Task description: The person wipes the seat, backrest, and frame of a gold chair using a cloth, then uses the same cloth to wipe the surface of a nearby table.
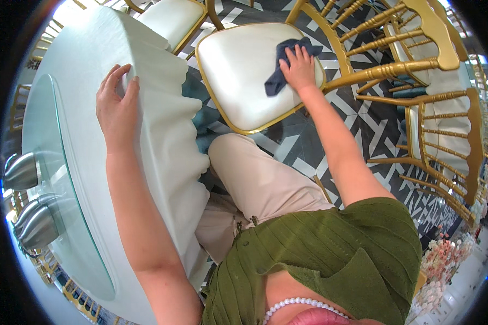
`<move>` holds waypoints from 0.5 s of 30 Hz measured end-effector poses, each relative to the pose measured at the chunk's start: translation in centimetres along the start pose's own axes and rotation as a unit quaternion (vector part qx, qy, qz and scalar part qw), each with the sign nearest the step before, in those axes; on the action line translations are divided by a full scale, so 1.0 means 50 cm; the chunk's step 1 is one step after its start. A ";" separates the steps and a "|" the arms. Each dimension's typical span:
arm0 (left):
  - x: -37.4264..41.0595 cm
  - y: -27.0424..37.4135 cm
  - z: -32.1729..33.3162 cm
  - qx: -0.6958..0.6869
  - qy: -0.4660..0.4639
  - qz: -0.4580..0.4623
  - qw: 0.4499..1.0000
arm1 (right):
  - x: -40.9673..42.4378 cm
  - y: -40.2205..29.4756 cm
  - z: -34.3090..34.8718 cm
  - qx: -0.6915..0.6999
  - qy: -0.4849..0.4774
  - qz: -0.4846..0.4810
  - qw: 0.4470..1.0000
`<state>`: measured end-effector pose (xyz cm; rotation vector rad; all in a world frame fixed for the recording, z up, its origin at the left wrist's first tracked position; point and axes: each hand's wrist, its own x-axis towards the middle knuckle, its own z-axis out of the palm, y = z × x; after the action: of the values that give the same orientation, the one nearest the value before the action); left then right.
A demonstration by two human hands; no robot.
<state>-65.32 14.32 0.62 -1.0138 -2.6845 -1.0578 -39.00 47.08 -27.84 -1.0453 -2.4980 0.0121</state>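
My right hand (299,70) presses a dark blue cloth (275,83) against the white padded seat (236,69) of a gold-framed chair, near the seat's right side by the backrest. The fingers lie over the cloth, and its loose folds stick out above and below them. On the left, my left hand (118,97) rests at the edge of a round table with a white tablecloth (162,134). Its thumb and fingers are apart and hold nothing. The tablecloth hangs in folds between the table and the chair.
A round glass turntable (77,227) lies on the table, bearing two metal jugs (38,225). Another gold chair (173,20) stands beyond the tablecloth. More gold spindle-back chairs (447,134) stand at the right over the patterned floor (293,146). Pink and white flowers (443,260) are at lower right.
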 end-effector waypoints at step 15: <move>-0.003 0.012 0.000 -0.007 0.027 0.007 1.000 | 0.256 0.100 0.097 -0.020 -0.096 0.097 0.990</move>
<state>-64.82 14.55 0.91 -0.9904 -2.6267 -1.0866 -45.48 60.15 -28.15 -1.3600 -2.5621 0.1262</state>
